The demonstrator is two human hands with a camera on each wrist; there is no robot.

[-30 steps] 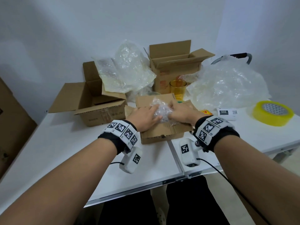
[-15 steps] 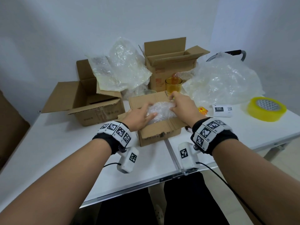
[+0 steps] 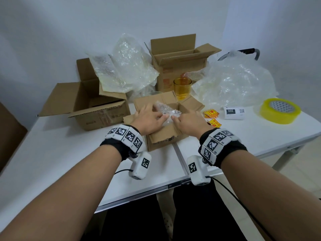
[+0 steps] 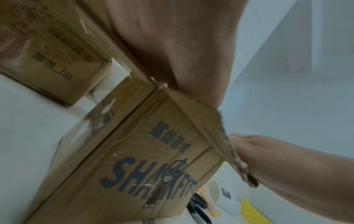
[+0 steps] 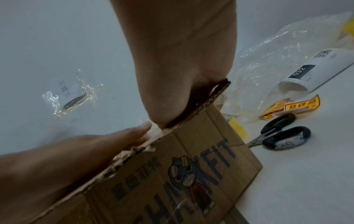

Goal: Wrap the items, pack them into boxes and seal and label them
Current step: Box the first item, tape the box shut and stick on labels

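A bundle wrapped in clear bubble wrap (image 3: 167, 110) lies inside the small open cardboard box (image 3: 165, 139) at the middle of the white table (image 3: 52, 153). My left hand (image 3: 149, 117) and right hand (image 3: 188, 119) both reach into the box. They lie over the bundle with thumbs close together and fingers fairly straight. The wrist views show this printed box (image 4: 134, 159) (image 5: 172, 181) from outside, with each palm against a flap edge. An amber glass (image 3: 182, 89) stands unwrapped just behind the box.
An open box (image 3: 97, 108) stands at the left and a taller open box (image 3: 180, 66) at the back. Bubble wrap heaps (image 3: 128, 66) (image 3: 234, 80) flank the taller one. Yellow tape roll (image 3: 280, 110), white label roll (image 3: 233, 112), yellow stickers (image 3: 211, 114) and scissors (image 5: 283, 136) lie at the right.
Both hands have gone down with the wrapped bundle, which now sits lower inside the small box. The fingers have flattened over it.
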